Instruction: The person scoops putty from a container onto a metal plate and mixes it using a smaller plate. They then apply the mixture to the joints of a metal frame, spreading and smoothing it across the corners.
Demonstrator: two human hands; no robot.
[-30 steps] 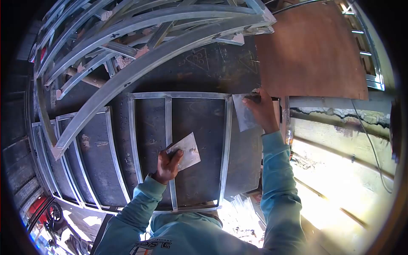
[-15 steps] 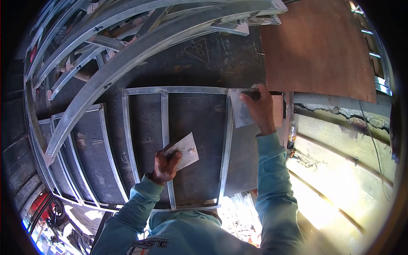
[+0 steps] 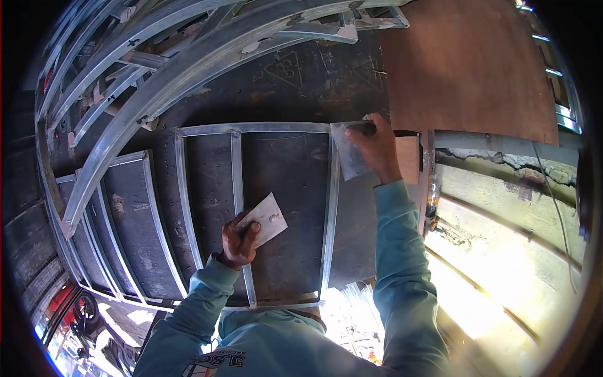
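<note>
My left hand (image 3: 239,245) is closed around the edge of a thin pale rectangular plate (image 3: 267,221), which has a small lump of pale paste on its face. My right hand (image 3: 378,149) pinches the upper edge of a flat grey scraper blade (image 3: 352,151). That blade overlaps the top right corner of a metal frame (image 3: 282,127). Its bars are silvery with dull smears, and it lies on a dark board (image 3: 286,182) in front of me. The left-hand plate is over the gap between two of the frame's bars.
Curved metal ribs (image 3: 188,63) arch across the upper left. More straight bars (image 3: 164,226) lie to the left. A brown plywood sheet (image 3: 468,72) is at the upper right, above a cracked, brightly lit wall (image 3: 496,220). A red object (image 3: 63,305) stands at lower left.
The whole view has shifted slightly, with the frame a little left and higher. The grey blade stays at the frame's corner, tilted slightly differently. Both hands keep their holds.
</note>
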